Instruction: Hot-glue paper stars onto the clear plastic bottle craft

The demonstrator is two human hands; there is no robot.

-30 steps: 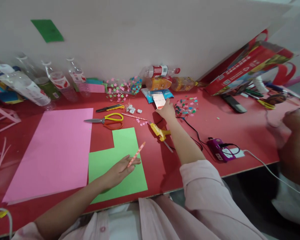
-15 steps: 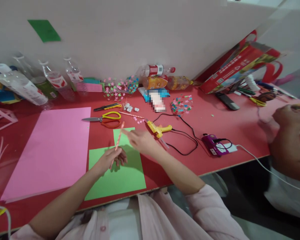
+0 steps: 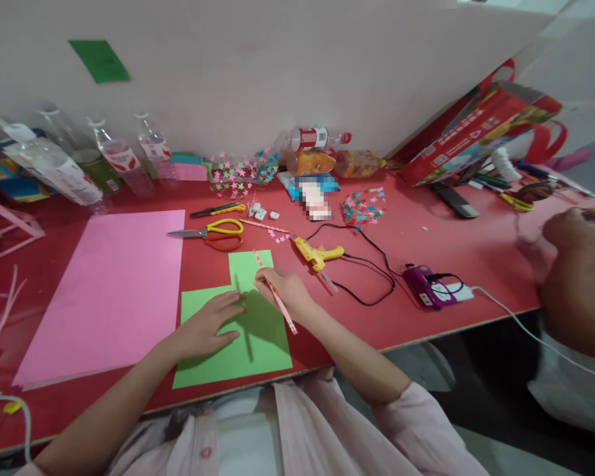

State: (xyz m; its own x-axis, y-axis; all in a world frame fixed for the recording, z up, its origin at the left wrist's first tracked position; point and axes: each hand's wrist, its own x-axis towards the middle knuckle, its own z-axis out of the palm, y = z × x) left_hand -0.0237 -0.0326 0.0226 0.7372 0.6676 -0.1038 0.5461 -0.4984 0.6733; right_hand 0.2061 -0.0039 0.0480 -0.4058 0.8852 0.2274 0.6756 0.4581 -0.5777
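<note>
My right hand (image 3: 285,293) grips a pink patterned pencil (image 3: 285,312) in a writing hold, over the right part of the green paper (image 3: 208,371). The pencil's eraser end points toward my body. My left hand (image 3: 208,325) lies with fingers spread on the left part of that L-shaped green sheet. Just beyond the paper are yellow-and-red-handled scissors (image 3: 224,227). A yellow glue gun (image 3: 320,252) rests to the right of them, its black cord trailing off.
Large pink paper (image 3: 109,291) covers the left of the red table. Plastic bottles (image 3: 121,162) stand along the wall. A purple power adapter (image 3: 426,285) sits on the right, near a red bag (image 3: 480,132). At the right edge, another person's arm (image 3: 575,271) shows.
The pencil has passed from my left hand to my right, which has drawn back toward me. My left hand has opened and come down on the green paper.
</note>
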